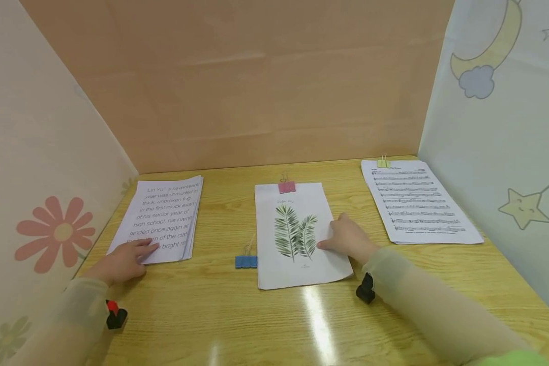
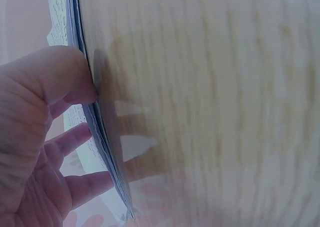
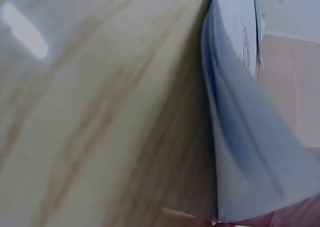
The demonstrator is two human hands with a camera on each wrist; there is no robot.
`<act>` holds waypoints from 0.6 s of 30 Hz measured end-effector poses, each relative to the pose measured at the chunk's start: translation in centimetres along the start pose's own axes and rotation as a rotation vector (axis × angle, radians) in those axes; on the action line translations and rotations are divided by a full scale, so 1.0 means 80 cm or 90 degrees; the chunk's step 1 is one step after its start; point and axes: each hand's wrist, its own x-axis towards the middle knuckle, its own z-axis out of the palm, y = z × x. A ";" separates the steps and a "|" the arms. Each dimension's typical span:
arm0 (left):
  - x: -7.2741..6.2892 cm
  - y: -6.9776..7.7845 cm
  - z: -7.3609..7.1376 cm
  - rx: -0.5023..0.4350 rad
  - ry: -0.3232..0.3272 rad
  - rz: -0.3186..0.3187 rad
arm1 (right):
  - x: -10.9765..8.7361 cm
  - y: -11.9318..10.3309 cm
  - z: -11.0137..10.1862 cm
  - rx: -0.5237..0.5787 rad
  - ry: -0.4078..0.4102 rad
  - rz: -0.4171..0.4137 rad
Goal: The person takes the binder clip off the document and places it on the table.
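Observation:
A stack of sheets with a palm-leaf print [image 1: 285,272] lies mid-table, a pink binder clip [image 1: 287,187] on its top edge. My right hand [image 1: 349,238] pinches its right side, thumb on the printed face and the other fingers hidden beneath. In the right wrist view the sheets [image 3: 260,152] bend up at that side. To the left is a stack of large-print text pages [image 1: 164,216]. Straight fingers of my left hand [image 1: 123,262] rest on its lower part. In the left wrist view the thumb touches the edge of the text pages [image 2: 102,132].
A blue binder clip [image 1: 246,262] sits right at the left edge of the palm print. Sheet music [image 1: 412,203] with a yellow-green clip [image 1: 384,163] lies at the right. Patterned side panels [image 1: 498,132] and a brown back panel [image 1: 274,91] enclose the wooden table [image 1: 201,310].

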 end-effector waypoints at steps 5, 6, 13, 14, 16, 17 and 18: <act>0.001 0.001 0.000 -0.008 0.000 -0.005 | -0.004 -0.005 -0.001 -0.054 0.004 0.003; 0.001 0.001 0.000 -0.013 -0.001 -0.011 | -0.005 -0.006 -0.001 -0.064 0.006 0.001; 0.005 0.010 -0.009 -0.054 -0.023 -0.050 | -0.010 -0.012 0.008 -0.101 0.022 -0.022; 0.007 0.012 -0.012 -0.051 -0.026 -0.048 | -0.010 -0.013 0.010 -0.106 0.023 -0.024; 0.014 0.013 -0.016 -0.031 -0.035 -0.048 | -0.011 -0.015 0.014 -0.120 0.024 -0.027; 0.017 0.015 -0.020 -0.017 -0.043 -0.049 | -0.011 -0.016 0.015 -0.128 0.025 -0.031; 0.021 0.018 -0.024 -0.002 -0.048 -0.053 | -0.011 -0.017 0.016 -0.135 0.024 -0.036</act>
